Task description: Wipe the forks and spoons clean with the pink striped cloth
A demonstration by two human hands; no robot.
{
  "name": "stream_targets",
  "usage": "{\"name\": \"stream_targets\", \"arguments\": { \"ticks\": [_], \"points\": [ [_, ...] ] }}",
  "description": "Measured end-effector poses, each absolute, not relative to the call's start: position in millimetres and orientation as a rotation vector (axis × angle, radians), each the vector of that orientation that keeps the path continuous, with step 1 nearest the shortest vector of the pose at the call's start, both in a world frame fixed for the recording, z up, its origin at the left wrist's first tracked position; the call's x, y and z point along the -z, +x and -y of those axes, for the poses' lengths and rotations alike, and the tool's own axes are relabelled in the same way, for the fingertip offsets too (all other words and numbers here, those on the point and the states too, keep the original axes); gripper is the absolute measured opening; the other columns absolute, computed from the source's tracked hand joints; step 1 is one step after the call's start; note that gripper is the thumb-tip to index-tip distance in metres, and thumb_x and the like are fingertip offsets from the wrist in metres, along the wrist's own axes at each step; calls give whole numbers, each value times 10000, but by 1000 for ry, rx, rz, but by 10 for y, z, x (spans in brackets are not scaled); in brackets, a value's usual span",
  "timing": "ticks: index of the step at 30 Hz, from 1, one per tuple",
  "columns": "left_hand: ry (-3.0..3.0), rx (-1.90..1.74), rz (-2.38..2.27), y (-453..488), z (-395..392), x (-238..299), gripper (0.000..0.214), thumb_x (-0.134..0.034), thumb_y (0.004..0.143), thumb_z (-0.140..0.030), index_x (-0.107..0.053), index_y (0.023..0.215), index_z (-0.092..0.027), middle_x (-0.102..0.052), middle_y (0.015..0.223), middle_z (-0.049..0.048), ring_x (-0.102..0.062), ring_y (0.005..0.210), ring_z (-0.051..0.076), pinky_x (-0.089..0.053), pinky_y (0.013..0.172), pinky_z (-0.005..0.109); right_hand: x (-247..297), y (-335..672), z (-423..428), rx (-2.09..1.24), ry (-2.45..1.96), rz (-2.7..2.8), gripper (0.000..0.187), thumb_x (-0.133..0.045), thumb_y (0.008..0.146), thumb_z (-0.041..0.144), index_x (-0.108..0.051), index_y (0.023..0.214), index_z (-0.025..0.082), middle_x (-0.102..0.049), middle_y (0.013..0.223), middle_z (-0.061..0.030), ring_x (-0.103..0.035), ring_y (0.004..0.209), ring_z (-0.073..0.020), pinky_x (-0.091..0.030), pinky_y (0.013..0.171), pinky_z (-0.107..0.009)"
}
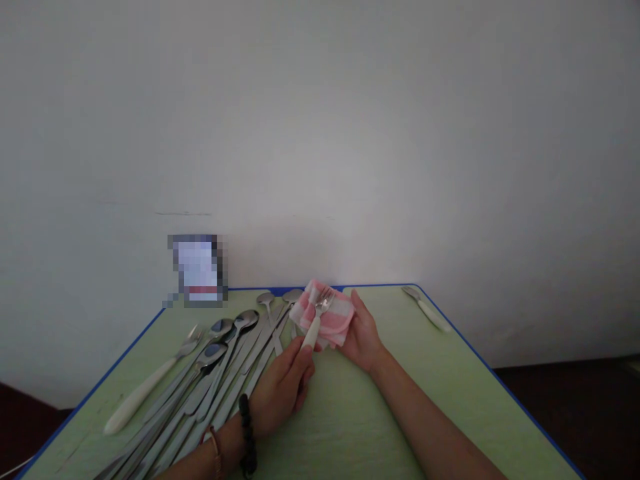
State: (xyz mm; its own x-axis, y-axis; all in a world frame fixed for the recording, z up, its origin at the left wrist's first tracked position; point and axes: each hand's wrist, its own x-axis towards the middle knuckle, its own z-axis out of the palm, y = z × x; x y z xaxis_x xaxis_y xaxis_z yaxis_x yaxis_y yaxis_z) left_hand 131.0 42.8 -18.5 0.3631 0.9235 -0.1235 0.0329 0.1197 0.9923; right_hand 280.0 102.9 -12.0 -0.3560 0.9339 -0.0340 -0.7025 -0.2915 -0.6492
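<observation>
My left hand [283,387] is closed around the white handle of a small fork [317,319], whose metal tines rest on a pink and white checked cloth [334,320]. My right hand [361,333] cups that cloth from below and from the right, fingers curled round it. Both hands are above the green table [360,420], near its far edge. A dark bead bracelet sits on my left wrist.
Several long metal spoons [220,373] lie fanned out left of my hands. A white-handled fork [150,383] lies further left. Another white-handled utensil [427,309] lies at the table's far right corner. A blurred-out small object [197,270] stands against the white wall.
</observation>
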Motion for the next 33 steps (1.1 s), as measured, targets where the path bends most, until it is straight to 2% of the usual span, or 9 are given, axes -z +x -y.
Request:
{"name": "stream_targets", "arguments": {
  "ticks": [3,5,9,14,26,33],
  "points": [
    [1310,-846,-1003,1315,-438,179,388,-368,835,-550,-475,924,-188,-358,574,-85,-266,343,37,-179,302,169,106,2824,-1013,-1908,-499,652,675,-268,784,676,-592,1017,132,-685,860,-108,-625,760,-225,-478,639,-346],
    [1299,-845,-1030,1316,-451,166,421,-380,810,-587,-476,889,-185,-341,556,-91,-243,346,37,-177,301,172,102,2833,-1010,-1917,-518,633,712,-241,777,694,-591,1028,128,-685,867,-115,-625,775,-229,-476,644,-349],
    [1284,-805,-1058,1308,-475,161,444,-368,788,-623,-461,817,-189,-306,510,-109,-239,320,33,-178,291,161,98,2825,-1016,-1914,-544,603,622,-243,826,616,-587,1053,151,-690,884,-93,-629,781,-212,-473,692,-349],
    [1325,-800,-1079,1296,-480,195,421,-349,807,-595,-449,787,-187,-326,492,-113,-276,306,31,-195,289,139,114,2820,-1024,-1965,-497,617,651,-242,819,631,-581,1066,134,-689,887,-98,-629,780,-212,-469,717,-354],
    [1301,-788,-1038,1312,-464,173,411,-373,815,-550,-492,847,-158,-439,505,-80,-332,333,43,-227,303,143,121,2788,-1019,-1962,-469,654,529,-317,842,557,-586,1036,145,-691,845,-81,-628,759,-203,-474,707,-345],
    [1277,-798,-1018,1305,-459,171,453,-356,822,-557,-501,944,-146,-461,506,-77,-337,328,50,-228,308,152,135,2782,-1022,-1951,-476,670,497,-342,841,540,-599,987,141,-689,823,-81,-628,735,-198,-478,684,-333]
  ]
}}
